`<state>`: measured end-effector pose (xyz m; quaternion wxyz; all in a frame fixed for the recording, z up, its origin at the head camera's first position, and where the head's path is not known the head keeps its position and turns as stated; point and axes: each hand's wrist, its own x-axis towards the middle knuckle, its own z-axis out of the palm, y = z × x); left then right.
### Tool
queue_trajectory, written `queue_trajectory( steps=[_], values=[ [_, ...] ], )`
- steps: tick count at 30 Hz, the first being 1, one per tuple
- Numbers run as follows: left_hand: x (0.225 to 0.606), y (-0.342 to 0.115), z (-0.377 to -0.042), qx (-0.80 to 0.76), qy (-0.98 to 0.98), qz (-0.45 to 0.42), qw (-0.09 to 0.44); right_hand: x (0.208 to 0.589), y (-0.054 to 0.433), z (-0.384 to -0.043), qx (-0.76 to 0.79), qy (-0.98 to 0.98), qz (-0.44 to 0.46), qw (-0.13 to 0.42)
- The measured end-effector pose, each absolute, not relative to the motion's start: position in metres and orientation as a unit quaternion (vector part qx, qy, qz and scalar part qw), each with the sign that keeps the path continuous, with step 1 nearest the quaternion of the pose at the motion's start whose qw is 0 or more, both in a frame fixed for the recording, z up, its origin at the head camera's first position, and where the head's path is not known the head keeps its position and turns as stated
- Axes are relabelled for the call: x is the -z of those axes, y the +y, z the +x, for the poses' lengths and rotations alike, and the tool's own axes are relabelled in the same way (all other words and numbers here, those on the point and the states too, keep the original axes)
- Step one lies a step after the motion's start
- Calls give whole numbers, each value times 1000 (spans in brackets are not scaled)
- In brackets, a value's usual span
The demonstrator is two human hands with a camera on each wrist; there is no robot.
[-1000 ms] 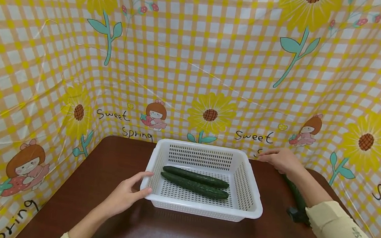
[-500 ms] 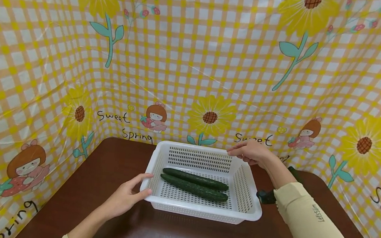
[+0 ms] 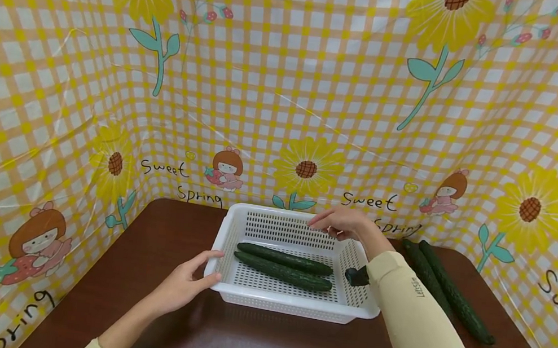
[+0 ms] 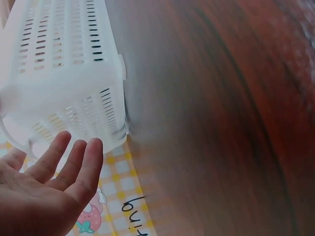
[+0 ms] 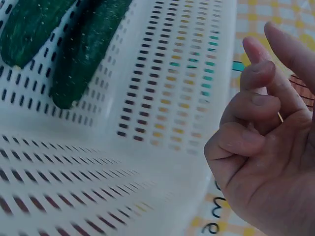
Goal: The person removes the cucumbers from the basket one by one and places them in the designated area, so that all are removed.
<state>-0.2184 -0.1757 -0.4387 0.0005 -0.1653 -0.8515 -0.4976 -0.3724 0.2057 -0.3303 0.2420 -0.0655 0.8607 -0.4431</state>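
Note:
Two dark green cucumbers, a rear one [image 3: 284, 258] and a front one [image 3: 281, 272], lie side by side in a white perforated plastic basket [image 3: 291, 303]. My left hand [image 3: 179, 287] rests thumb and forefinger on the basket's left rim; in the left wrist view its other fingers [image 4: 91, 169] stretch out beside the end wall. Above the basket's back right rim hovers my right hand [image 3: 346, 223], holding nothing. Seen from the right wrist, its thumb and forefinger extend while the remaining fingers [image 5: 243, 142] curl loosely. The right forearm passes over the basket's right end.
On the brown table [image 3: 251, 341], right of the basket, lie two more cucumbers, an outer one [image 3: 465, 311] and an inner one [image 3: 422, 267] partly behind the sleeve [image 3: 426, 331]. A checked sunflower cloth [image 3: 307, 97] hangs around the table. A black device [image 3: 357, 276] sits at the right wrist.
My right hand has swung left from beside the right-hand cucumbers to above the basket's back rim, uncovering those cucumbers. The left hand and the basket have stayed in place.

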Motion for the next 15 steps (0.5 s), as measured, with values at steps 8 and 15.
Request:
queue_trajectory(
  steps=[8,15],
  values=[
    [442,-176,-217,494,-854,-163,4,360,195,-377,443,854,-68,263],
    [440,-174,-218,493,-854,-165,10,380,202,-379,437,847,-77,294]
  ],
)
